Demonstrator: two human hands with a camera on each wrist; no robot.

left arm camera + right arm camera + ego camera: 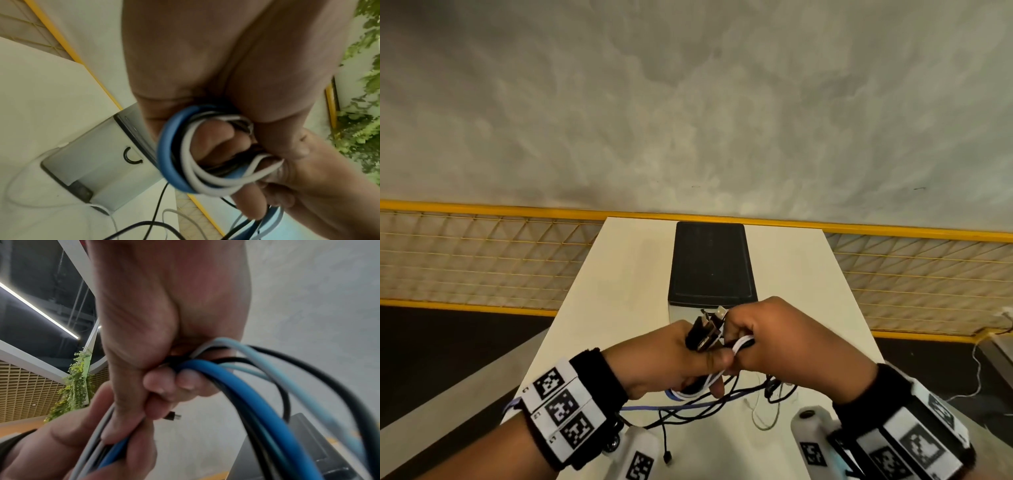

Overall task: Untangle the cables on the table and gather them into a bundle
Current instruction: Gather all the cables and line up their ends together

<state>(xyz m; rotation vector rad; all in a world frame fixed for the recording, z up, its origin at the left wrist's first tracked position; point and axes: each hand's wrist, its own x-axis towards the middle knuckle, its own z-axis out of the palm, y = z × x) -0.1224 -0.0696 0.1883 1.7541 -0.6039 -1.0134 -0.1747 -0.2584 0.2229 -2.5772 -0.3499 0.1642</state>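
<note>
Both hands' fingers clamp the half-coiled cables. Loose black, blue and white tails trail on the near surface, uncollected.

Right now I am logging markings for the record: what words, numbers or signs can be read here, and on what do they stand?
No readable words, brands or numbers.
Wristband tags: black-and-white square code patterns only; tiny marks beside them too small to read.
Black box: no label visible.
Cables: no print visible.

Black box on white table; yellow mesh fence behind.
</note>
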